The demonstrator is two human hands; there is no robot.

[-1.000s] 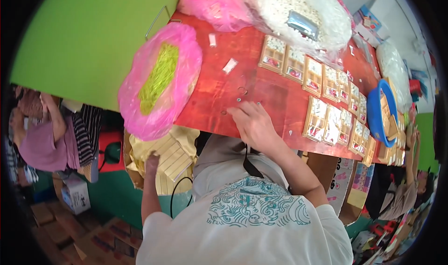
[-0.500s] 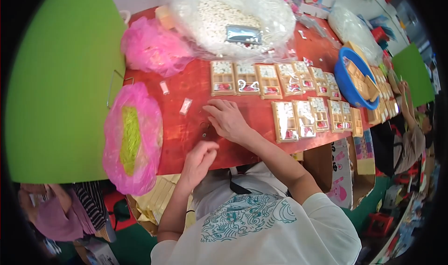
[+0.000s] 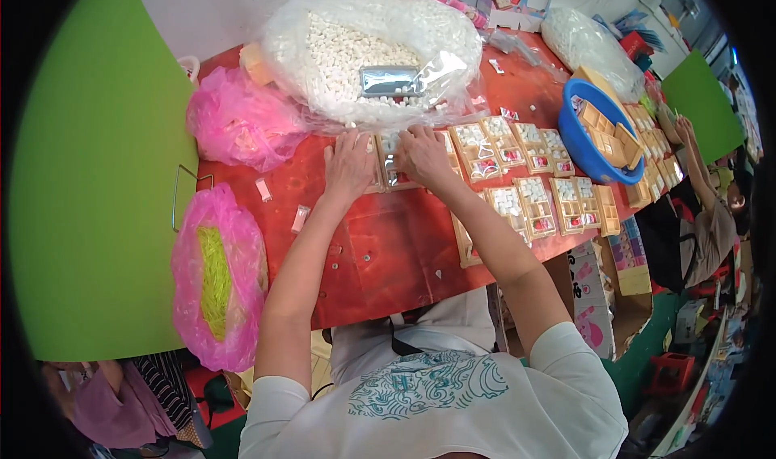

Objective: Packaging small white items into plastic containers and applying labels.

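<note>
Both my hands are at the left end of the far row of small tan compartment trays, which hold white cubes and small red pieces. My left hand (image 3: 349, 166) has its fingers bent against the leftmost tray (image 3: 373, 168). Over the tray beside it, my right hand (image 3: 423, 162) curls its fingers down, partly covering it. Between the hands a glossy second tray (image 3: 394, 156) shows. My fingertips are partly hidden. Nearer me, a second row of filled trays (image 3: 508, 204) lies under and beyond my right forearm.
A large clear bag of white cubes (image 3: 339, 43) with a grey-blue scoop-like tray (image 3: 390, 81) lies behind. Pink bags (image 3: 246, 124) are at left, one with yellow-green strips (image 3: 214, 285). Small pink-white packets (image 3: 300, 218) dot the red table (image 3: 380, 253). A blue basin (image 3: 582, 148) holds unfilled trays.
Both hands have moved forward, from the near middle of the table to the far row's left end, and now touch trays there. The whole view has shifted slightly.
</note>
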